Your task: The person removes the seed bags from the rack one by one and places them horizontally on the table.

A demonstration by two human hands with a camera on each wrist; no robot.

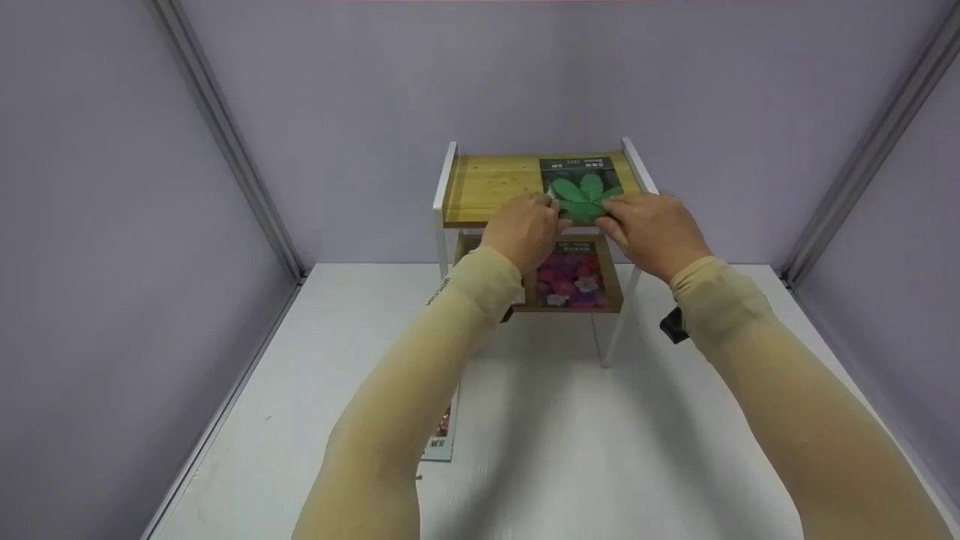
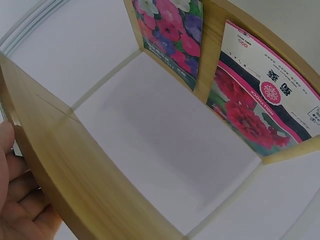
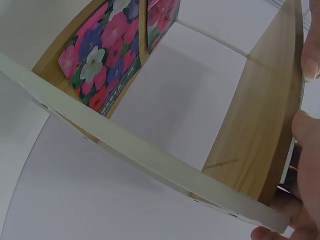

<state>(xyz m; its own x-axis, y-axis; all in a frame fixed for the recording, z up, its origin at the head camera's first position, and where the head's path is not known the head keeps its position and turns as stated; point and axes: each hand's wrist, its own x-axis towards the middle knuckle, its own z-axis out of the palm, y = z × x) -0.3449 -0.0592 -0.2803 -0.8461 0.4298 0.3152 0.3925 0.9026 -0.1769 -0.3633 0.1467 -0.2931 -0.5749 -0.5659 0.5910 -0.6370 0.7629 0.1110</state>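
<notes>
A seed packet with green leaves (image 1: 577, 189) lies on the right part of the wooden top shelf (image 1: 491, 180) of a small two-tier rack. My left hand (image 1: 525, 231) pinches it near its front left corner. The right hand (image 1: 654, 231) grips its front right side, thumb towards me. Seen from the right wrist, the right hand's thumb (image 3: 304, 127) is at the shelf's front edge, with fingers curled below. In the left wrist view, the left hand's curled fingers (image 2: 25, 200) are beside that edge; the packet is mostly hidden there.
On the lower shelf lie a pink and purple flower packet (image 1: 566, 281) and a hollyhock packet (image 2: 255, 107). Another packet (image 1: 439, 448) rests on the white table (image 1: 360, 322), partly behind my left forearm. White side frames (image 1: 639, 165) bound the rack; walls enclose the table.
</notes>
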